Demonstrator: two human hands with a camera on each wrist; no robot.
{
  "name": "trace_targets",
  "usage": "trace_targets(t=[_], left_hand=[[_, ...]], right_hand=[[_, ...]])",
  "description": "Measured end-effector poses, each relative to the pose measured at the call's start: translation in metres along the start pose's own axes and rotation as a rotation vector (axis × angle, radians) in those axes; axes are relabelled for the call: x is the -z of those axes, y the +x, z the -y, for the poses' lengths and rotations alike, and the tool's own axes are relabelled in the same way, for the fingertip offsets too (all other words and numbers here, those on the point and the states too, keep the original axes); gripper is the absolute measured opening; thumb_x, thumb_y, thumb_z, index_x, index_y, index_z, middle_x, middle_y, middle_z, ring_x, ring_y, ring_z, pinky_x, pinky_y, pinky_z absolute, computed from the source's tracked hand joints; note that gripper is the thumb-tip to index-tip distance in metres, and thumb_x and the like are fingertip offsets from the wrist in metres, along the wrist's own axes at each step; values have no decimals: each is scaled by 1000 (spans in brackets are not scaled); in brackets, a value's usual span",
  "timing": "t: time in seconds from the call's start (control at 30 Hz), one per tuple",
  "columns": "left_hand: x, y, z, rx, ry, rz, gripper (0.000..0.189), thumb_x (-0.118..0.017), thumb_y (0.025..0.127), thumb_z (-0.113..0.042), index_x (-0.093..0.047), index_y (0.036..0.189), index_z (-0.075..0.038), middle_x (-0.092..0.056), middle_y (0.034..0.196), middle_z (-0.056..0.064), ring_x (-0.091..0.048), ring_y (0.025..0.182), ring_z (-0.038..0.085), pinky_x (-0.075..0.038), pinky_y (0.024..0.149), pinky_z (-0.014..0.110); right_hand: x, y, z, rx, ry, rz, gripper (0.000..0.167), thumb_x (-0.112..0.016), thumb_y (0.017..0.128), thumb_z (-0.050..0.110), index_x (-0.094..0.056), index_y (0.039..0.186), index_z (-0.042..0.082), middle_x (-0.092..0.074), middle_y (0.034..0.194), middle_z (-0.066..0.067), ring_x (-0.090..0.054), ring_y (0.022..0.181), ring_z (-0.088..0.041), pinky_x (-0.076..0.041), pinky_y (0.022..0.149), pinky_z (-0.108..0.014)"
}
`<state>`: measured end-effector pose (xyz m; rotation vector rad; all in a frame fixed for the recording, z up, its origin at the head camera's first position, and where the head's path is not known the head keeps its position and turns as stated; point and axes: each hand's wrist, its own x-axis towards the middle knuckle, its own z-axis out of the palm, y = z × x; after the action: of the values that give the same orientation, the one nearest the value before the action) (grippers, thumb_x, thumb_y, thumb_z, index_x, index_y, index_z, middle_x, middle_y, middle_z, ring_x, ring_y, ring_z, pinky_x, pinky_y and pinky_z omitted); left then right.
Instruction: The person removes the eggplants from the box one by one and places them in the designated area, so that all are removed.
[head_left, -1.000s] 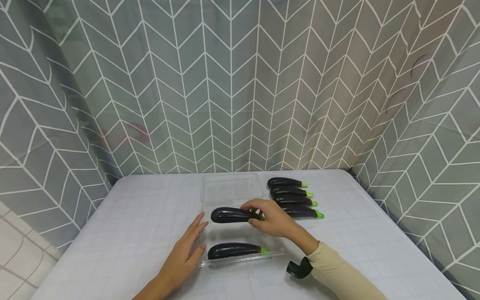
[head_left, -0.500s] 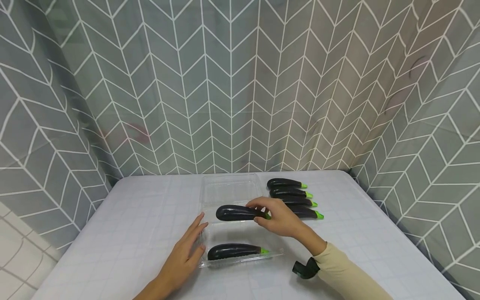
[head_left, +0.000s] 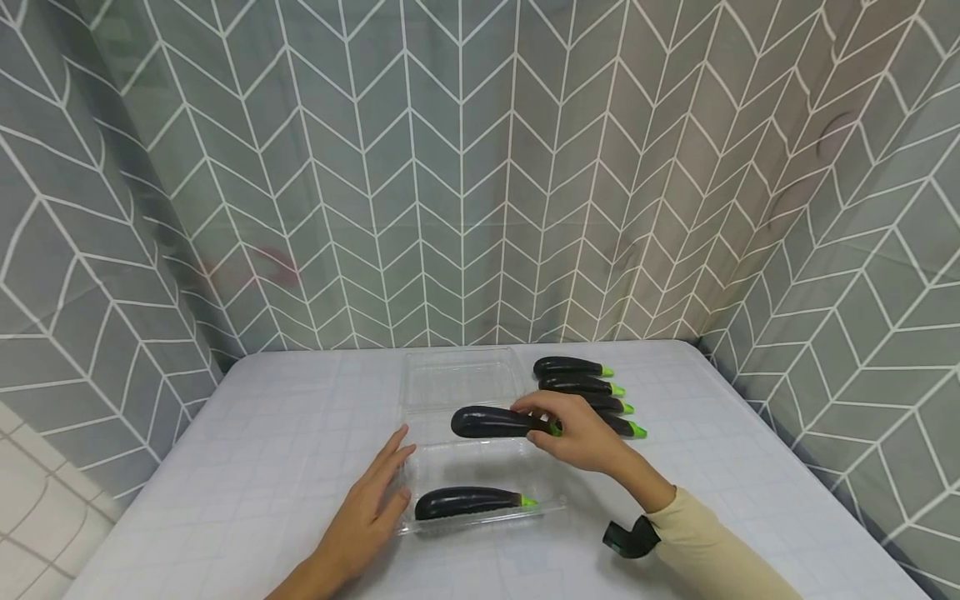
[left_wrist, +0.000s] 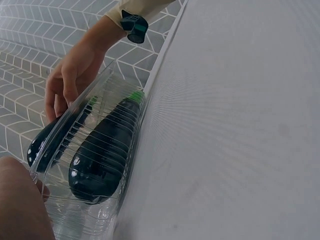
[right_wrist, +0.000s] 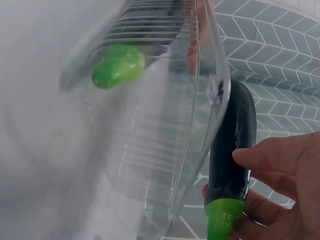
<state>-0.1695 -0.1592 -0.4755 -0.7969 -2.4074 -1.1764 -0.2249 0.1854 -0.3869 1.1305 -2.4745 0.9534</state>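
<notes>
My right hand (head_left: 573, 432) pinches a dark eggplant (head_left: 491, 422) near its green stem end, up over the back part of a clear plastic clamshell box (head_left: 517, 462). In the right wrist view, thumb and fingers lie on either side of the held eggplant (right_wrist: 231, 145). Inside the box, along its front wall, a second eggplant (head_left: 468, 502) lies with its stem pointing right. My left hand (head_left: 367, 504) rests at the box's left side, fingers extended along the rim. The box's lid (head_left: 463, 379) is folded back flat behind it.
Several eggplants (head_left: 573, 367) lie in a stacked row at the back right of the white-covered table (head_left: 300, 417), stems to the right. A dark wrist camera (head_left: 632, 537) sits on the right sleeve. Patterned grey curtains (head_left: 450, 208) enclose the table's back and sides.
My right hand has lifted the eggplant slightly and carried it to the right, toward the row of eggplants. The left hand, the box and the eggplant inside it stay put.
</notes>
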Motion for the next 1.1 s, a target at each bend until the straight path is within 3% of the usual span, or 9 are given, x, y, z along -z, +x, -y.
trace_targets(t=[0.6,0.87,1.1], left_hand=[[0,-1,0,1,-1,-1,60,-61,93,2,-50,151,-4,-27,169,2,-31,151,30,-15,118,14],[-1,-2,-1,16,-7,8,59,-61,93,1,-50,151,-3,-27,169,2,-30,152,31,-14,117,13],[0,-2,0,12,-5,1,60,-62,93,1,-50,151,-2,-26,169,2,-30,151,31,-14,118,14]], right_hand=[[17,-22,-2,-50,-58,-38,41,-79,84,-3,-72,123,8,-73,118,-2,-69,99,-16,-59,75,-32],[27,-34,-7,-77,-48,-64,44,-80,83,-6,-72,124,8,-72,119,-1,-69,100,-14,-60,81,-43],[36,-41,-11,-91,-79,-76,45,-80,82,-6,-72,124,7,-73,119,-2,-69,100,-17,-59,82,-44]])
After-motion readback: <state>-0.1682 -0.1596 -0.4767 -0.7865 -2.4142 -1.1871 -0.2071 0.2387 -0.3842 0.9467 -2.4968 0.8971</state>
